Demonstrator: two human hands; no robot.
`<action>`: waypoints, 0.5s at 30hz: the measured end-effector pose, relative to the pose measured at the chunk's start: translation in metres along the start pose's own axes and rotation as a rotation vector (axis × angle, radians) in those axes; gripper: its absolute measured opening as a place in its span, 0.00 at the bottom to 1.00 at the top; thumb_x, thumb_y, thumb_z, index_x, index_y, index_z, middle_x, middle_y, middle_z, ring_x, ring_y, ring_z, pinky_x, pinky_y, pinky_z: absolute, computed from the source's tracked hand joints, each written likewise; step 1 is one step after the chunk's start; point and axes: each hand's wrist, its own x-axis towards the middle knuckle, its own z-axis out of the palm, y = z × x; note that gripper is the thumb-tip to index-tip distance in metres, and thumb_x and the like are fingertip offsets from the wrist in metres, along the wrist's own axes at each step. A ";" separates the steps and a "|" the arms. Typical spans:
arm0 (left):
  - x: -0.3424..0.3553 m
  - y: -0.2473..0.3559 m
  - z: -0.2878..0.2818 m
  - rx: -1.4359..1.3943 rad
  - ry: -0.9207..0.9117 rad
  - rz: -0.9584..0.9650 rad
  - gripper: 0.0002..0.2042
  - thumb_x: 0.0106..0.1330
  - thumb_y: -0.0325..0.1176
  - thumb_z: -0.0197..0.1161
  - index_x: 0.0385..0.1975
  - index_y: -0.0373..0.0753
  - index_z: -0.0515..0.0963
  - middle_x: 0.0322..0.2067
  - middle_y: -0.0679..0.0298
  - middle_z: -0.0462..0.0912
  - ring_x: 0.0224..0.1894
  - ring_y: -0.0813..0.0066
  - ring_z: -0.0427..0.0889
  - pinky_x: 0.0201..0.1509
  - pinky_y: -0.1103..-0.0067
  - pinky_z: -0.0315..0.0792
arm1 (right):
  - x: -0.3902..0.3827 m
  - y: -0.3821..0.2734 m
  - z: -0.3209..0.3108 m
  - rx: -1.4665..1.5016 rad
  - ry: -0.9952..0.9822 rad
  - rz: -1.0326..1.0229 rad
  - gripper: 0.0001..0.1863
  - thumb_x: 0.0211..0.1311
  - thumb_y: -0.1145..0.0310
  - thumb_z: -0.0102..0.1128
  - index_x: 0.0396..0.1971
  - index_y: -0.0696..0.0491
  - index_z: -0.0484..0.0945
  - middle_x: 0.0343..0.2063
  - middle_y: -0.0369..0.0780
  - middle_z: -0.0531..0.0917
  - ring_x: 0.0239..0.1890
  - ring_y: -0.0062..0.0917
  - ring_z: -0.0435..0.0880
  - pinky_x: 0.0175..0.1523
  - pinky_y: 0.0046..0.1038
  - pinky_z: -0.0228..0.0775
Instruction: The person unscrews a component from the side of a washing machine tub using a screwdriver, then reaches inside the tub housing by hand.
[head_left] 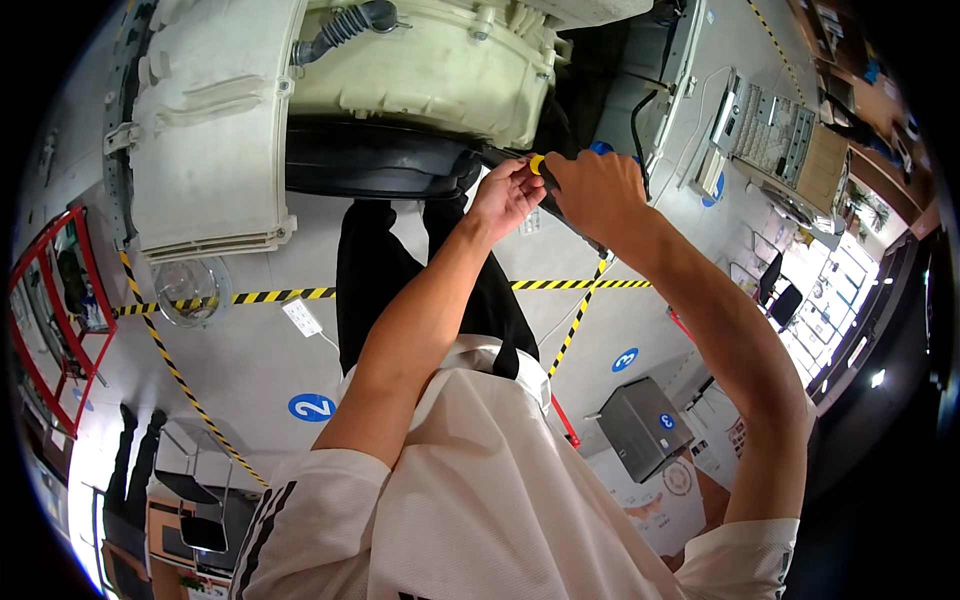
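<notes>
My right hand (605,200) is closed around a yellow-and-black tool (537,164), which looks like a handled hand tool, at the right end of a black curved rubber part (380,160). My left hand (505,200) is just left of it, fingers curled up at the tool's yellow end; what they pinch is too small to make out. Above my hands is an appliance's cream plastic tub (430,70) with a grey corrugated hose (340,35). A white plastic housing (205,140) stands to the left, and a metal frame (670,110) to the right.
A clear round glass piece (190,290), a power strip (302,318) and striped floor tape (260,297) lie below. Around me are a red frame (75,225), a grey box (645,425), chairs (200,530) and a panel-laden bench (770,140). Another person (125,520) is at the lower left.
</notes>
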 end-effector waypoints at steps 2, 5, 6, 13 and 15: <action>0.003 -0.003 -0.001 -0.003 0.012 0.001 0.07 0.62 0.32 0.53 0.35 0.37 0.74 0.27 0.67 0.78 0.28 0.76 0.76 0.37 0.78 0.74 | -0.003 -0.002 0.006 -0.045 0.058 -0.028 0.08 0.49 0.68 0.57 0.31 0.49 0.73 0.19 0.41 0.76 0.20 0.33 0.79 0.21 0.33 0.68; 0.005 -0.003 -0.001 -0.004 0.035 0.011 0.07 0.62 0.32 0.52 0.35 0.36 0.74 0.27 0.66 0.77 0.27 0.76 0.76 0.38 0.77 0.74 | -0.005 -0.008 0.007 -0.065 0.089 -0.043 0.08 0.49 0.71 0.56 0.32 0.50 0.73 0.20 0.41 0.75 0.20 0.31 0.79 0.20 0.29 0.67; 0.005 -0.002 -0.002 -0.005 0.036 0.018 0.07 0.62 0.31 0.52 0.35 0.36 0.74 0.27 0.66 0.77 0.27 0.76 0.76 0.38 0.77 0.74 | -0.007 -0.010 0.006 -0.074 0.092 -0.048 0.08 0.48 0.71 0.57 0.32 0.52 0.74 0.21 0.41 0.76 0.21 0.29 0.80 0.21 0.27 0.68; -0.001 -0.003 -0.003 0.024 0.018 0.024 0.08 0.62 0.31 0.52 0.35 0.36 0.74 0.28 0.65 0.77 0.29 0.76 0.75 0.42 0.78 0.73 | -0.014 -0.014 0.009 -0.057 0.119 -0.062 0.10 0.48 0.72 0.56 0.34 0.53 0.75 0.21 0.42 0.76 0.20 0.27 0.80 0.19 0.26 0.67; -0.003 -0.001 -0.006 0.041 -0.016 0.027 0.08 0.62 0.30 0.51 0.37 0.35 0.73 0.34 0.61 0.78 0.38 0.73 0.76 0.49 0.78 0.70 | -0.014 -0.016 0.009 -0.060 0.106 -0.050 0.11 0.48 0.72 0.56 0.35 0.54 0.75 0.22 0.42 0.76 0.20 0.28 0.80 0.19 0.26 0.67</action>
